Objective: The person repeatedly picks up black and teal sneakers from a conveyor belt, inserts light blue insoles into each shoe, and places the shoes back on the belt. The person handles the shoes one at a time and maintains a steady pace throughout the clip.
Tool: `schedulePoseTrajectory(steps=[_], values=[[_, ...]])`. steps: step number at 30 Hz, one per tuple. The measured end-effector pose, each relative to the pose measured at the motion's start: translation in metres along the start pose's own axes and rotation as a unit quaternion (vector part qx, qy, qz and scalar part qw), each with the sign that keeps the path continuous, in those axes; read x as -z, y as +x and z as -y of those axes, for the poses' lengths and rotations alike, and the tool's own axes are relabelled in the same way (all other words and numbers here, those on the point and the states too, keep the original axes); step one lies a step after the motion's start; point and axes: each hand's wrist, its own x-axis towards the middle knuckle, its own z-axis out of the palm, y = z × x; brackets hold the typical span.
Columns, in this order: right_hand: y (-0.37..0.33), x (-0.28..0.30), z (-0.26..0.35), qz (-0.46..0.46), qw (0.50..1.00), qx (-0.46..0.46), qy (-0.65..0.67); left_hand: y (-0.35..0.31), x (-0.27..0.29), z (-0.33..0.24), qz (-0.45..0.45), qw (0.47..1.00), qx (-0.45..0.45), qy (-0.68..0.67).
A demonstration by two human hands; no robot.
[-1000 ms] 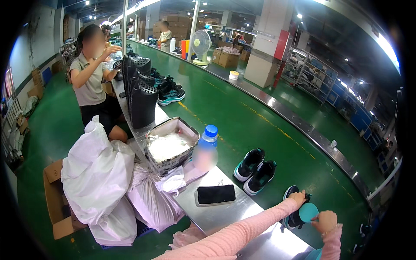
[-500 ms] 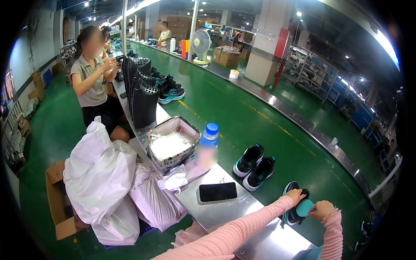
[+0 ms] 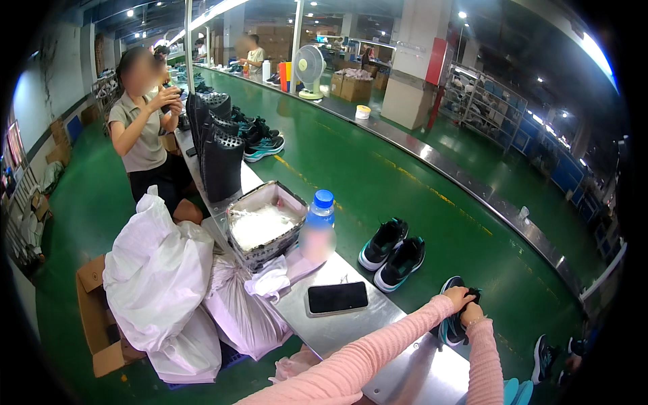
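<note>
On the green belt to the right stands a black and teal sneaker (image 3: 446,333). My left hand (image 3: 459,298) grips its upper part, with fingers curled at the opening. My right hand (image 3: 471,314) reaches down into the shoe, and its fingers are hidden there. No teal insole shows in that hand now. Teal insoles (image 3: 517,392) appear at the lower right edge, below my right forearm. Left of my hands, a pair of black sneakers (image 3: 398,260) rests on the belt.
A metal bench (image 3: 398,337) holds a phone (image 3: 337,298), a blue-capped bottle (image 3: 322,209) and a lined basket (image 3: 260,253). White sacks (image 3: 158,270) and a cardboard box (image 3: 101,354) stand left. A co-worker (image 3: 142,128) handles a dark shoe. More sneakers (image 3: 542,360) sit at lower right.
My right hand has moved left from beside the sneaker into its opening. The teal insole it held has gone out of sight. The shoes on the belt have shifted slightly left in view.
</note>
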Motion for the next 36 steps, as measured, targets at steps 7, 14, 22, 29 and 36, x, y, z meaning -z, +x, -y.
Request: schedulePoseTrajectory(steps=[7,14,22,29,36], values=[[0.018,-0.020,-0.003,-0.015,0.995,-0.010,0.095,-0.007,0.004,0.004,-0.002,1.000,0.020,-0.020],[0.013,-0.019,-0.001,-0.018,0.992,0.007,0.128,-0.004,-0.026,0.020,-0.049,0.989,-0.004,-0.142],[-0.111,0.075,0.004,-0.043,0.956,0.172,0.233,0.022,-0.038,0.035,-0.207,0.959,-0.177,0.079],[-0.192,0.164,-0.176,-0.234,0.893,0.016,0.383,-0.011,-0.026,-0.057,0.183,0.914,-0.031,0.360],[-0.170,0.184,-0.261,-0.222,0.886,-0.088,0.398,-0.001,-0.010,-0.040,0.144,0.943,0.257,0.153]])
